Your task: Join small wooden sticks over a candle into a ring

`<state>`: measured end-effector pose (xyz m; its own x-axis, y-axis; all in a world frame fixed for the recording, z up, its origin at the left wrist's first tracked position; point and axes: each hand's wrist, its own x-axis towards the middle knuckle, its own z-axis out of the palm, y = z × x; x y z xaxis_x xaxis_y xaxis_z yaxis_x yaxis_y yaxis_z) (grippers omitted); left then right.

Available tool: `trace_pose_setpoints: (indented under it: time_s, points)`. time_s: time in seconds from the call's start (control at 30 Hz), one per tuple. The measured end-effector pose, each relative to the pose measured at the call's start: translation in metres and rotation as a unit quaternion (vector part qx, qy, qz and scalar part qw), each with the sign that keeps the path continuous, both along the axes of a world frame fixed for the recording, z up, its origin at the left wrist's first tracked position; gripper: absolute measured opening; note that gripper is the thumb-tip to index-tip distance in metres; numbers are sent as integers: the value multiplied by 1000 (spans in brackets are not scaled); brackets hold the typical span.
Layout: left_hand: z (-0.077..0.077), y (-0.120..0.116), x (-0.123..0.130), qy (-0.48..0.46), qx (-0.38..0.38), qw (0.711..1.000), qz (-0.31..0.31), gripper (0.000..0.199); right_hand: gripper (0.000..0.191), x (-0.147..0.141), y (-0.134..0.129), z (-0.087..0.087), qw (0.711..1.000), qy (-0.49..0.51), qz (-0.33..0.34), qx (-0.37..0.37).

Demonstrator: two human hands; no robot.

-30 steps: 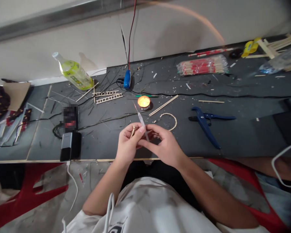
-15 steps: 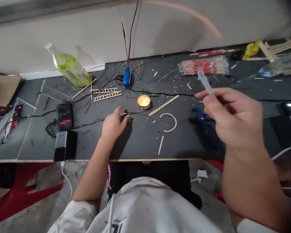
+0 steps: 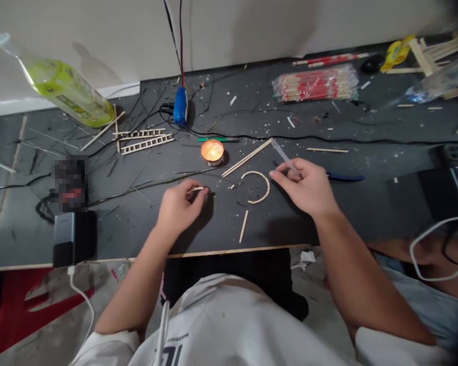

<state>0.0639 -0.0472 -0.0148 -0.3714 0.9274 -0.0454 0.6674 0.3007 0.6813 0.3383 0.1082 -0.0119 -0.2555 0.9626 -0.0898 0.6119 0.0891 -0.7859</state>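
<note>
My left hand is closed in a pinch on a small pale wooden stick piece, low over the table. Between the fingers of my right hand is a translucent whitish stick, pointing up and left toward the tips of two long thin wooden sticks. A curved arc of small wooden pieces lies between my hands, with a short stick below it. A lit tealight candle burns just beyond my left hand. Behind my right hand a blue handle shows; the rest of it is hidden.
Two ladder-like wooden frames lie left of the candle, near a yellow-green bottle. A blue device with cables stands at the back. A bagged bundle of sticks lies back right. A power bank sits at the front left edge.
My right hand has come down and left with the translucent stick, nearer the arc. My left hand, with fingers apart before, now pinches a small stick piece. The view has shifted right.
</note>
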Motion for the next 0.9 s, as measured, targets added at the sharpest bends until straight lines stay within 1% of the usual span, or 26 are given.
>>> trace_pose_setpoints:
  time_s: [0.1,0.17,0.23,0.3,0.37,0.47,0.53,0.57,0.63,0.67,0.7,0.73,0.77,0.8,0.83,0.87,0.9]
  points:
    - [-6,16,30,67,-42,992,-101,28,35,-5,-1,-12,997,-67,16,-22]
    - [-7,29,46,124,-55,981,-138,28,36,-8,-1,-14,994,-99,31,-27]
    - [-7,40,56,167,-61,973,-151,26,33,-10,0,-14,992,-120,37,-17]
    - [-7,47,58,187,-69,967,-156,22,31,-11,0,-13,991,-128,38,-10]
    - [-7,49,53,195,-76,966,-150,21,29,-11,1,-13,991,-129,38,-13]
    - [-7,46,37,209,-80,968,-112,20,27,-15,0,-13,992,-118,31,-12]
    - [-6,43,29,212,-70,971,-85,20,25,-18,-1,-12,995,-99,14,2]
    - [-5,42,27,201,-58,974,-82,19,25,-20,-2,-12,996,-84,2,11]
    - [-4,40,28,131,-22,987,-91,17,25,-23,-1,-9,998,-49,-21,28]
    - [-3,40,30,68,-1,993,-98,16,24,-25,0,-7,999,-32,-27,32]
    - [-2,41,32,-16,17,995,-100,16,24,-27,1,-5,999,-19,-28,33]
    - [-1,42,33,-113,29,988,-100,17,24,-29,4,-2,999,-13,-23,32]
    - [1,43,33,-218,32,971,-98,19,23,-32,8,1,999,-13,-14,31]
    - [2,44,32,-320,24,942,-96,21,23,-35,12,4,999,-18,0,31]
    - [4,46,28,-409,11,908,-95,24,23,-39,17,7,999,-25,17,35]
    - [6,47,24,-478,1,874,-91,26,23,-43,22,9,998,-31,34,42]
    - [7,48,18,-522,-1,849,-85,28,23,-48,26,12,997,-32,49,50]
